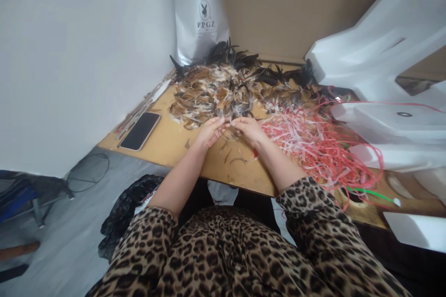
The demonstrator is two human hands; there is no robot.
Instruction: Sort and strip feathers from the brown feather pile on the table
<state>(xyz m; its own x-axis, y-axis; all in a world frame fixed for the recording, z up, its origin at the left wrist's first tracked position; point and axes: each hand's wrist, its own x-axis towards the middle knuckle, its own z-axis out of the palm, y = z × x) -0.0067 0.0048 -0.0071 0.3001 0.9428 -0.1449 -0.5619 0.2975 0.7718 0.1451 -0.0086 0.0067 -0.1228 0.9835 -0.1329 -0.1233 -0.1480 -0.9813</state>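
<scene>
My left hand point(211, 132) and my right hand point(249, 130) meet above the tabletop, fingertips almost touching. Both are closed in a pinch on a small, thin thing between them that looks like a feather point(229, 119); its outline blends into what lies behind. Just beyond my fingers spreads a pile of brown and white feathers point(205, 90), with long black feathers point(226, 53) along its back. To the right of my right hand lies a tangled heap of pink and red plastic strips point(313, 144). A few loose feathers point(239, 160) are scattered below my hands.
A phone point(140, 131) lies on the wooden table point(174, 141) at the left. Behind the feathers stands a silvery-white bag point(198, 32). White moulded pieces point(383, 120) crowd the right side. A green strip point(372, 192) sticks out near the front right. A black plastic bag point(127, 204) is below the table.
</scene>
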